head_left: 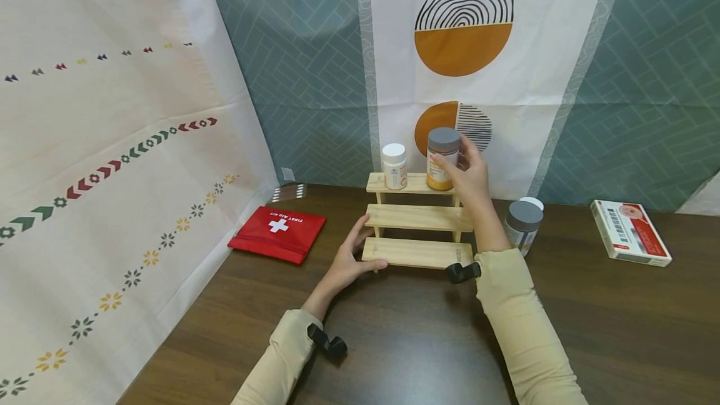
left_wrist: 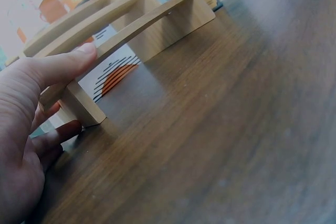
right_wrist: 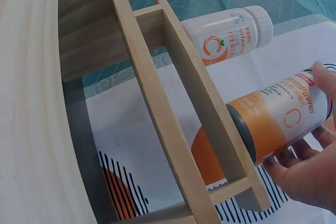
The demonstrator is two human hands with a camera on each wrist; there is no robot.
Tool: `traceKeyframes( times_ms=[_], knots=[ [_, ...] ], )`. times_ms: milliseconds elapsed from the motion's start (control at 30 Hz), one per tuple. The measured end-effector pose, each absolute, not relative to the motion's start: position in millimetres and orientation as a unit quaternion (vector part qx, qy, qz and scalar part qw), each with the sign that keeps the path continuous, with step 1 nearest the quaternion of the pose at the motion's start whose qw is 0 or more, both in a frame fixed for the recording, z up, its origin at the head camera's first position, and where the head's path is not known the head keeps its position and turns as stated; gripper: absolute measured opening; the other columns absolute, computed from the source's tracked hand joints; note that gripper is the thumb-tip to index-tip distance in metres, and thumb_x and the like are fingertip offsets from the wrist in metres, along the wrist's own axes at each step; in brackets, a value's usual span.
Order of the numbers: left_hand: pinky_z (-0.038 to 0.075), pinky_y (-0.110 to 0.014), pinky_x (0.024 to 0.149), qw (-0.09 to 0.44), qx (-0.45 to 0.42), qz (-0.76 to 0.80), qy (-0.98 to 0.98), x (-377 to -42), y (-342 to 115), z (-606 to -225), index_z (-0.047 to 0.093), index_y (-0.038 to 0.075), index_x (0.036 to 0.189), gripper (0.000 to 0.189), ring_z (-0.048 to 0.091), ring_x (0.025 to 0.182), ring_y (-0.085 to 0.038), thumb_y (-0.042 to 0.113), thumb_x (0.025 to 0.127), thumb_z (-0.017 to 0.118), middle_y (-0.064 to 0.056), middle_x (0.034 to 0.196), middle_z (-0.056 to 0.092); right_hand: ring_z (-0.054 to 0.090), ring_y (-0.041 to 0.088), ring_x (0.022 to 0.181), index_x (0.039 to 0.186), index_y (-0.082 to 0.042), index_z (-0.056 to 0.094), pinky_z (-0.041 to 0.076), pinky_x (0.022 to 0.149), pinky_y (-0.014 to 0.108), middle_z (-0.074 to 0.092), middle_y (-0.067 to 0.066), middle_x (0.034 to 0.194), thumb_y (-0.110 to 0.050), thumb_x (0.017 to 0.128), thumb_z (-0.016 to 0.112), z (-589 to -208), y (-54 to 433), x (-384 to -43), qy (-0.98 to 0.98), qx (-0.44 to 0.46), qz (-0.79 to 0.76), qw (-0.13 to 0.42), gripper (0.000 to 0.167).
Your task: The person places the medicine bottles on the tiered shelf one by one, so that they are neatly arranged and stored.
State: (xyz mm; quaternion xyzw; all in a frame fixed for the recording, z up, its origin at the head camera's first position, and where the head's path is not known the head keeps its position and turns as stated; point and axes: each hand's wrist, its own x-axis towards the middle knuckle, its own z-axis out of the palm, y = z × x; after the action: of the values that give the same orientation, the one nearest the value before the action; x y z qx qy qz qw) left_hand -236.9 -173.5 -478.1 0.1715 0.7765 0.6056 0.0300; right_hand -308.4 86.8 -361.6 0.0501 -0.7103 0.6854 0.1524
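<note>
Head view: a 3-tier wooden rack point(head_left: 416, 217) is gripped at its left end by the left hand point(head_left: 345, 262), with the thumb laid on the lowest shelf point(head_left: 419, 253). A grey-lidded bottle point(head_left: 440, 169) is held upright at the right end of the top shelf point(head_left: 416, 184), pinched between thumb and fingers of the right hand point(head_left: 471, 175); whether its base is touching the wood cannot be told. At that shelf's left end, a white bottle point(head_left: 395, 169) is stood. On the brown table point(head_left: 405, 336), a 2nd grey-lidded container point(head_left: 522, 225) is set right of the rack, partly hiding a white cap point(head_left: 533, 202). A red first aid pouch point(head_left: 278, 236) is laid to the left, a flat box point(head_left: 631, 233) far right.
</note>
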Motion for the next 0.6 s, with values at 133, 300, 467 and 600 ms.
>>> traceKeyframes(
  times_ms=[133,300,467,600],
  knots=[
    [0.035,-0.045,0.110,0.042,0.171,0.606,0.776,-228.2,-170.3,-461.7,0.017,0.019,0.157,0.101,0.045,0.138,-0.033,-0.002,0.079,0.077,-0.020,0.151,0.044,0.043,0.025,0.133,0.149,-0.013,0.038,0.031,0.116,0.039,0.045,0.012,0.148,-0.021,0.090,0.070,-359.0,89.1,-304.6,-0.701,0.046,0.693,0.162,0.068],
    [0.036,-0.045,0.109,0.052,0.167,0.605,0.777,-221.7,-168.3,-449.8,0.018,0.017,0.157,0.099,0.046,0.137,-0.035,-0.002,0.079,0.076,-0.022,0.151,0.043,0.044,0.024,0.132,0.148,-0.011,0.040,0.032,0.116,0.039,0.046,0.013,0.145,-0.018,0.090,0.070,-356.6,92.0,-301.0,-0.684,0.050,0.705,0.178,0.065],
    [0.035,-0.046,0.109,0.053,0.165,0.603,0.779,-222.7,-169.0,-451.4,0.018,0.019,0.157,0.099,0.045,0.138,-0.035,-0.001,0.079,0.077,-0.021,0.151,0.042,0.045,0.024,0.132,0.146,-0.006,0.040,0.034,0.114,0.038,0.047,0.015,0.145,-0.014,0.090,0.069,-354.9,94.3,-298.4,-0.675,0.050,0.711,0.191,0.064],
    [0.034,-0.048,0.111,0.052,0.164,0.603,0.779,-223.5,-169.9,-451.3,0.018,0.019,0.157,0.099,0.043,0.139,-0.035,-0.001,0.079,0.077,-0.021,0.152,0.042,0.045,0.025,0.132,0.146,-0.005,0.040,0.035,0.114,0.038,0.048,0.015,0.144,-0.013,0.090,0.069,-352.1,96.2,-297.0,-0.673,0.050,0.711,0.198,0.064]
  ],
)
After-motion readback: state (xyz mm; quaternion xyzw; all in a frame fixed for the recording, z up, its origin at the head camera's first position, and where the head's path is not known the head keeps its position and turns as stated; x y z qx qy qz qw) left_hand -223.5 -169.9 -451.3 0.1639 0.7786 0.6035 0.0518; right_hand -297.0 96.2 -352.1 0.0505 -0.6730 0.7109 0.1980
